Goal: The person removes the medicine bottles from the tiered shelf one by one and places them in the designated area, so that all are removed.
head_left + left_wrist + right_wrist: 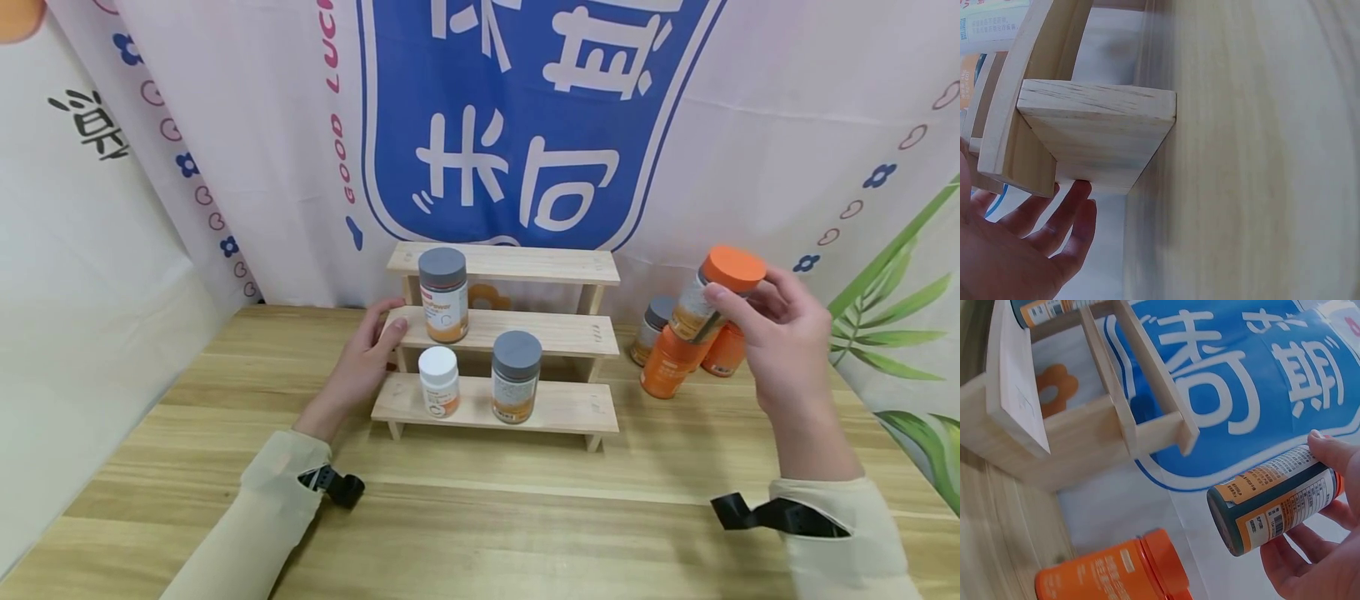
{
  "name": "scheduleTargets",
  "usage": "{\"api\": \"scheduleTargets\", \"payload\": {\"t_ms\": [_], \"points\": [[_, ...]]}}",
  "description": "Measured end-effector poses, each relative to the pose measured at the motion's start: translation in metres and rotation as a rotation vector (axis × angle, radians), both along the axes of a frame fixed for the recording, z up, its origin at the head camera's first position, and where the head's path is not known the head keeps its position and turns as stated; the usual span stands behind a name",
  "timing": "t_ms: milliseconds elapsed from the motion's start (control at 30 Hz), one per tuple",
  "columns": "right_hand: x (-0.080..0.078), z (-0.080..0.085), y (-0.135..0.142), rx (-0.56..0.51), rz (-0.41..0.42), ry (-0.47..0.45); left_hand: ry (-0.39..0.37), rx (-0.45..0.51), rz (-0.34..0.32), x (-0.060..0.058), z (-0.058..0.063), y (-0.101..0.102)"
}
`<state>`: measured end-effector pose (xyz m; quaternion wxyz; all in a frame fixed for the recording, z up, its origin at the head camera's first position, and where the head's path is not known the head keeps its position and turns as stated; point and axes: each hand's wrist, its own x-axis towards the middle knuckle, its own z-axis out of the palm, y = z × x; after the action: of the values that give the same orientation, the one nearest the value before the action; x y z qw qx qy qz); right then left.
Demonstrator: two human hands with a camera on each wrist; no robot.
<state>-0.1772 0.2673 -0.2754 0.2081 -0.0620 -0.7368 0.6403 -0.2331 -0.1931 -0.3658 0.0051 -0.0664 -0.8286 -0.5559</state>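
Right of the three-tiered pale wooden stand (555, 331), the right hand (791, 346) pinches an orange-lidded, dark cylindrical jar (1279, 503) near its lid, while the left hand (360, 362), fingers slightly spread, touches the stand's left end (probably to steady it).

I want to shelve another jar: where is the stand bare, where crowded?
Free: the visible top shelf; the middle shelf right of the upper gray-lidded jar; the bottom shelf right of the lower gray-lidded jar. Crowded: the left side, with a white bottle below and the left hand at the end of the stand.
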Motion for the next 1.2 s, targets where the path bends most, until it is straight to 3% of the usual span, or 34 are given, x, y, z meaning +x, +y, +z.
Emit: {"api": "scheduleTargets", "payload": {"t_ms": [367, 800, 1000, 1200], "points": [[0.001, -0.002, 0.026, -0.063, -0.053, -0.002, -0.008, -0.003, -0.001, -0.001, 0.0, 0.0], [0.001, -0.011, 0.048, -0.056, -0.017, -0.017, -0.009, -0.004, -0.002, -0.001, 0.0, 0.0], [0.001, -0.016, 0.055, 0.025, 0.02, -0.061, -0.003, -0.003, 0.0, -0.001, 0.0, 0.0], [-0.002, -0.023, 0.06, 0.243, 0.026, -0.164, 0.002, 0.008, -0.005, 0.0, 0.001, 0.0]]}}
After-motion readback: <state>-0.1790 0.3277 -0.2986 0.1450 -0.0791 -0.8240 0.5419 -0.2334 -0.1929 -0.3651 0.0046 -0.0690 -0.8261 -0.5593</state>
